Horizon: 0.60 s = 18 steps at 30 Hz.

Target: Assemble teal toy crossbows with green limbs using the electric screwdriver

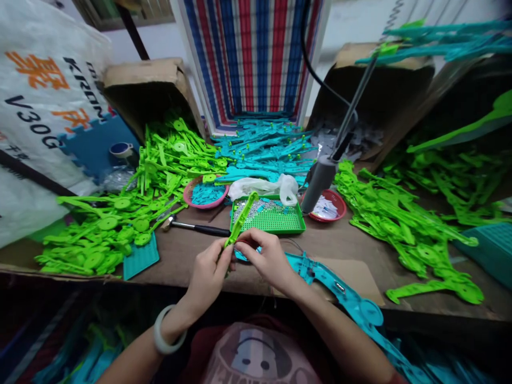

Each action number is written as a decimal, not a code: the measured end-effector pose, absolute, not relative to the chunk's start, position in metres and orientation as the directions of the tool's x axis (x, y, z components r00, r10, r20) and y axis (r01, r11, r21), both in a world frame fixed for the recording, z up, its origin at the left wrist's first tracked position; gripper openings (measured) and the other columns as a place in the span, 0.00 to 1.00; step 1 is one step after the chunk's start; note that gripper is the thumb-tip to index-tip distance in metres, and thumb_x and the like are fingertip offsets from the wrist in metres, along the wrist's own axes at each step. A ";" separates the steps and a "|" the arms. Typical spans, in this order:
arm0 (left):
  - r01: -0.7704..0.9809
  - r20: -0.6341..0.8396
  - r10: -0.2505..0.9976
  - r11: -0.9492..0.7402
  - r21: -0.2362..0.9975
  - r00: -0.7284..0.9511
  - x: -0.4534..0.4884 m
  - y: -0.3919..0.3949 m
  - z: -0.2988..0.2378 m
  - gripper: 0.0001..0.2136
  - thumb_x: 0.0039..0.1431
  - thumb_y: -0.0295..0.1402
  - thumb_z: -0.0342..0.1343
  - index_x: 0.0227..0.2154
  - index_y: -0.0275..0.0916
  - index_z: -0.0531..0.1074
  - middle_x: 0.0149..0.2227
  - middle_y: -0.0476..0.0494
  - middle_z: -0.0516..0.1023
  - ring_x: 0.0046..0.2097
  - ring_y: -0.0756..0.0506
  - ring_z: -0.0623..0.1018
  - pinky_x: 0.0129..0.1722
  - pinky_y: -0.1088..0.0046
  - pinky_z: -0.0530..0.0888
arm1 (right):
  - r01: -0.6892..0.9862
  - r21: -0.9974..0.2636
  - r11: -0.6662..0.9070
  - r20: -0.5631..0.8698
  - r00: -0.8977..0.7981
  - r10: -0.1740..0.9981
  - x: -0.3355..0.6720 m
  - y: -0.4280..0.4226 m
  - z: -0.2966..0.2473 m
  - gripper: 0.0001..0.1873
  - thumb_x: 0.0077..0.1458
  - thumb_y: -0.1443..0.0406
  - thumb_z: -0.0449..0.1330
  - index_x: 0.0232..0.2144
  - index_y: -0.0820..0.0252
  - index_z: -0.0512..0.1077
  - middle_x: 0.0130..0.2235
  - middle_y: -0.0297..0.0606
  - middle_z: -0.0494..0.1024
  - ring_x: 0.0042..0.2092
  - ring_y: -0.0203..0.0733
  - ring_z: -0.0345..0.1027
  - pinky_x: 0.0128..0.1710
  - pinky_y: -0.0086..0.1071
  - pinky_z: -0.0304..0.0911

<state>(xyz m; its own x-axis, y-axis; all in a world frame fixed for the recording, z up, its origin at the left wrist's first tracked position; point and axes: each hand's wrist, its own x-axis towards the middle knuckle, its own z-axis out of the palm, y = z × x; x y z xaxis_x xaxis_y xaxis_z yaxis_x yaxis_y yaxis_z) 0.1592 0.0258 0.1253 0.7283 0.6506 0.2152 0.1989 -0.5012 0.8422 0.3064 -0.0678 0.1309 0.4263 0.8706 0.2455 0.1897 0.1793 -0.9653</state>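
The table (344,242) is crowded all round the green tray (280,230), which stands at its middle. Far left of the tray leans a white sack (40,106). Behind the tray a striped bag (256,53) spills a teal pile (264,146) toward it, with a box (148,85) to the back left and another (384,90) to the back right.

A heap of green pieces (140,197) lies left of the tray and a second heap (400,218) lies right of it. These heaps look like most of the stock. I cannot tell which pieces are finished, so I judge that the work is somewhere in mid-run with plenty of loose pieces left.

A hanging driver (320,178) points down just right of the tray. A long teal piece (344,290) lies in front of the tray to the right, running off the table edge. A pink bowl (185,196) is just left of the tray and a red bowl (341,207) just right. A hammer (196,228) lies at the tray's left front corner, and a plastic bag (264,186) lies just behind the tray. Screws (256,207) lie in the tray's back half.

In front of the tray, the left hand (208,272) is closed round the lower end of one green part (242,218), which slants up over the tray's near left corner. The right hand (268,256) pinches the same end with its fingertips. Whether they also hold something small is too fine to see.
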 end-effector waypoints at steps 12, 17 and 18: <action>-0.087 -0.328 0.420 0.715 0.694 0.846 0.170 0.019 0.141 0.14 0.60 0.37 0.64 0.45 0.34 0.78 0.24 0.57 0.64 0.20 0.59 0.61 0.30 0.79 0.72 | -0.183 -0.983 0.019 -0.045 0.342 0.938 0.349 -0.084 0.117 0.14 0.54 0.55 0.67 0.33 0.62 0.76 0.23 0.28 0.69 0.21 0.28 0.58 0.19 0.24 0.50; -0.078 -0.335 0.291 0.846 0.527 0.896 0.181 0.025 0.147 0.12 0.58 0.34 0.65 0.42 0.33 0.79 0.23 0.59 0.58 0.18 0.61 0.56 0.26 0.83 0.70 | -0.508 -0.861 -0.036 -0.157 0.197 0.968 0.358 -0.083 0.110 0.19 0.47 0.55 0.73 0.35 0.60 0.75 0.20 0.23 0.66 0.17 0.24 0.50 0.15 0.22 0.44; -0.097 -0.341 0.318 0.841 0.533 0.884 0.183 0.027 0.147 0.11 0.59 0.33 0.64 0.42 0.33 0.79 0.23 0.59 0.58 0.18 0.61 0.57 0.25 0.84 0.70 | -0.543 -0.840 -0.024 -0.165 0.213 0.963 0.358 -0.085 0.109 0.21 0.44 0.56 0.75 0.37 0.60 0.74 0.22 0.24 0.69 0.17 0.23 0.50 0.15 0.22 0.44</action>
